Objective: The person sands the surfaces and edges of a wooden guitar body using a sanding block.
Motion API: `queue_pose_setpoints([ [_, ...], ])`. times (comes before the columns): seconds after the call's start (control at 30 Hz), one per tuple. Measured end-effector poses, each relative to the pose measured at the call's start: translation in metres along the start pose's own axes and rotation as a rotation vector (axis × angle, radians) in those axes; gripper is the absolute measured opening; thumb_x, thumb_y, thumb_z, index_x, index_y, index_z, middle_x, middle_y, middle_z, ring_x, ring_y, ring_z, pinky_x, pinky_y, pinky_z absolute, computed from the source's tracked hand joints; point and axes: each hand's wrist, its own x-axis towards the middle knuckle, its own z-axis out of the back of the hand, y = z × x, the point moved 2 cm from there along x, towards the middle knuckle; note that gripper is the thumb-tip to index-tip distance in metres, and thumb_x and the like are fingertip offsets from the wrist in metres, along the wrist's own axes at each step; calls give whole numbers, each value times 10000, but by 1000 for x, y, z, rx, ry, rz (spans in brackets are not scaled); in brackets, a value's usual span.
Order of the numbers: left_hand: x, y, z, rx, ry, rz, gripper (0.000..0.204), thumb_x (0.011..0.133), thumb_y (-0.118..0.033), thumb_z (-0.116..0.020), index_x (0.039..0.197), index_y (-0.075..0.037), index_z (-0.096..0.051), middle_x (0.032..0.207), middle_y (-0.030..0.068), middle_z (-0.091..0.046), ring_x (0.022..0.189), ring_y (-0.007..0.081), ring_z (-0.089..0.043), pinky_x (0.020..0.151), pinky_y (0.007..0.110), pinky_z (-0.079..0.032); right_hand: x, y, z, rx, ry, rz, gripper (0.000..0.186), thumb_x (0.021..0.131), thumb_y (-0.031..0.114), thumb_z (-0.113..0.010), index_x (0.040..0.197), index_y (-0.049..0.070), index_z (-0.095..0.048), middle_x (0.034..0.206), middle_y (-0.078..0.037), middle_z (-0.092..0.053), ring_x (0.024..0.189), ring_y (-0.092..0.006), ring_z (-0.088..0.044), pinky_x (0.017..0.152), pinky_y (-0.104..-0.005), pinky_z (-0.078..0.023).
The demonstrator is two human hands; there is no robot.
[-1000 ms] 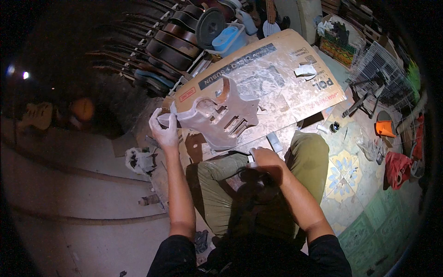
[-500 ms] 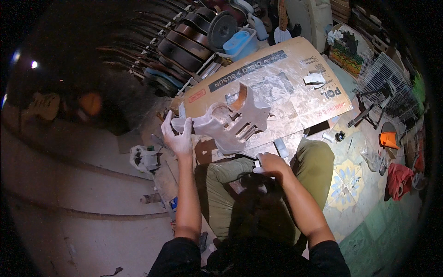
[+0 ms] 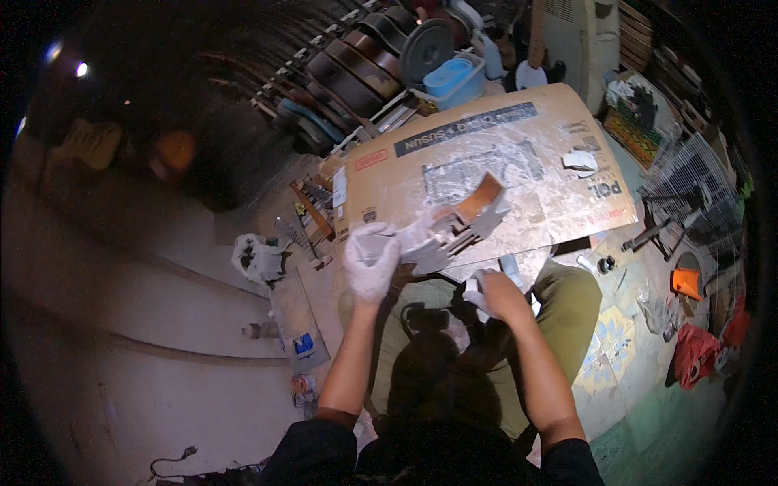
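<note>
My left hand (image 3: 371, 261), white with dust or in a pale glove, grips the near edge of a dusty grey guitar body (image 3: 454, 227) that shows a bare orange-brown wood patch. The body stands tilted on edge over a flattened cardboard sheet (image 3: 535, 154). My right hand (image 3: 496, 293) is lower, over my lap, closed on a small pale sheet, probably sandpaper (image 3: 478, 292). My legs in olive trousers lie under both hands.
Dark guitar bodies and necks (image 3: 356, 65) stand racked at the back with a blue tub (image 3: 454, 77). A white wire rack (image 3: 697, 194), an orange cup (image 3: 686, 283) and red cloth (image 3: 695, 356) lie right. A white rag (image 3: 255, 257) and a flat board (image 3: 298, 320) lie left.
The guitar body has been turned from nearly flat up onto its edge, so it looks narrower. My left hand kept its grip and moved right. My right hand stayed over my lap.
</note>
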Motion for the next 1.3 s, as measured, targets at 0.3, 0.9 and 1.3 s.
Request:
queue_pose_setpoints([
  [0.3, -51, 5, -6, 90, 135, 227, 250, 822, -117, -749, 1031, -17, -656, 847, 50, -689, 767, 96, -645, 659, 285, -541, -29, 135, 62, 1012, -335, -5, 219, 926, 161, -673, 1044, -6, -593, 955, -55, -638, 869, -126, -575, 779, -298, -468],
  [0.9, -62, -8, -2, 54, 139, -171, 358, 823, -156, -723, 1140, -29, -615, 964, 129, -708, 860, 211, -714, 760, 339, -554, -21, 184, 62, 712, -356, 91, 189, 876, 124, -718, 845, 0, -580, 828, -73, -594, 799, -149, -568, 728, -284, -448],
  [1.3, -59, 11, -3, -24, 173, -56, 454, 776, -119, -720, 1201, -48, -578, 972, 159, -694, 904, 288, -698, 792, 382, -537, 0, 196, 70, 587, -349, 9, 245, 868, 186, -739, 857, -11, -595, 812, -73, -595, 767, -146, -571, 707, -287, -456],
])
